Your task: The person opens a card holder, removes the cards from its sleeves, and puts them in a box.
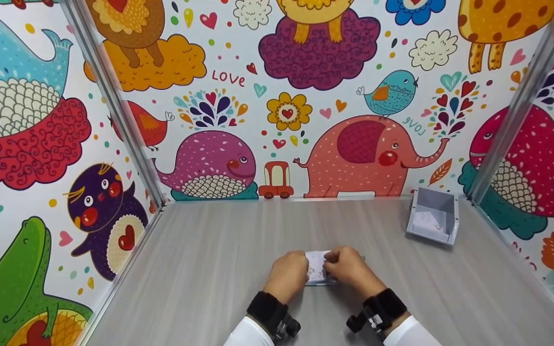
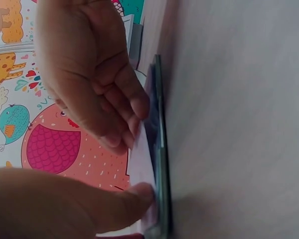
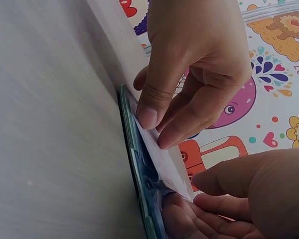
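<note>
A white printed paper (image 1: pixel 316 269) lies over a thin, flat case with a teal edge (image 3: pixel 132 142), on the table between both hands. At its left side my left hand (image 1: pixel 286 273) pinches the paper, its thumb (image 3: pixel 148 117) on the paper close to the case's edge. On the other side my right hand (image 1: pixel 351 270) pinches the paper with thumb and fingertips. That end of the paper (image 3: pixel 172 169) is lifted off the case, and a dark blue, shiny inner surface shows beneath. What the paper's print says is too small to read.
A grey open box (image 1: pixel 434 216) with white papers (image 1: pixel 426 221) inside stands at the back right of the grey wood-look table (image 1: pixel 200 269). Walls printed with cartoon animals close off the back and both sides, with metal posts (image 1: pixel 118 105) at the corners.
</note>
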Tool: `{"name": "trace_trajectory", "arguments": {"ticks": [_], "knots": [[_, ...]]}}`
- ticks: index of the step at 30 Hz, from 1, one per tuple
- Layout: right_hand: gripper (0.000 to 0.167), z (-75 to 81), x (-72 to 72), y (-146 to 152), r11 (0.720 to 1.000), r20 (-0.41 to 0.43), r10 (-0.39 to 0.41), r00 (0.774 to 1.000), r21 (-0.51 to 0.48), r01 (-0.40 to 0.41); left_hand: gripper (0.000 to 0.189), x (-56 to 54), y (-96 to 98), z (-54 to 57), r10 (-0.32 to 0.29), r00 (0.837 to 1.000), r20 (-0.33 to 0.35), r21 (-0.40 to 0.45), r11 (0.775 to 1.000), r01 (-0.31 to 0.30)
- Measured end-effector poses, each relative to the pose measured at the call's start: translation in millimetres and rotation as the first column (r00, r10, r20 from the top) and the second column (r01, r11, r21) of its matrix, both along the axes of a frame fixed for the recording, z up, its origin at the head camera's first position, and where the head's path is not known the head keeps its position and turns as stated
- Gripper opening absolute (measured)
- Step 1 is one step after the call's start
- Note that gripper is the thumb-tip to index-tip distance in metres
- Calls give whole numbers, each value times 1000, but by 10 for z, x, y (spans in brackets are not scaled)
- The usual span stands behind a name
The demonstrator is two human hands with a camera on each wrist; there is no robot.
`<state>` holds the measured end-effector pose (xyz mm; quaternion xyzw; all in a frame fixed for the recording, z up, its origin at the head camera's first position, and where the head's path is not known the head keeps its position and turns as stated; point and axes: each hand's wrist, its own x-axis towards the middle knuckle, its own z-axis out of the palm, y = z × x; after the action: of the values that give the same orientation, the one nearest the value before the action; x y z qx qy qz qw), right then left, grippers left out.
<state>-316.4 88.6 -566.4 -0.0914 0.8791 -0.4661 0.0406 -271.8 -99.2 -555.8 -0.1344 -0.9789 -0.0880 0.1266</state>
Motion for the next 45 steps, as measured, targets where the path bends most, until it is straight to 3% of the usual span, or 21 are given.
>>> {"name": "trace_trajectory", "arguments": {"ticks": [6,10,18,32,38,45], "knots": [[36,-8,-3,1,995,94,-58,994,-81,66,19,-11,2,-30,-2,1000,-9,-20,1000,1],[36,-15,-7,0,994,109,-65,992,-75,73,19,0,-1,-32,-4,1000,-25,-19,1000,3],[30,-23,1,-13,996,108,-58,993,-64,65,18,-8,1,-21,5,1000,-17,-10,1000,-5],[28,24,12,31,974,173,-5,985,-223,45,15,-5,28,-33,18,1000,18,-38,999,-17],[13,-32,8,-29,978,183,-39,982,-195,75,11,8,36,-32,7,1000,-19,-24,1000,-8],[9,-24,-10,-18,986,142,-81,987,-131,100,12,15,43,-17,16,1000,5,-6,1000,-16]]}}
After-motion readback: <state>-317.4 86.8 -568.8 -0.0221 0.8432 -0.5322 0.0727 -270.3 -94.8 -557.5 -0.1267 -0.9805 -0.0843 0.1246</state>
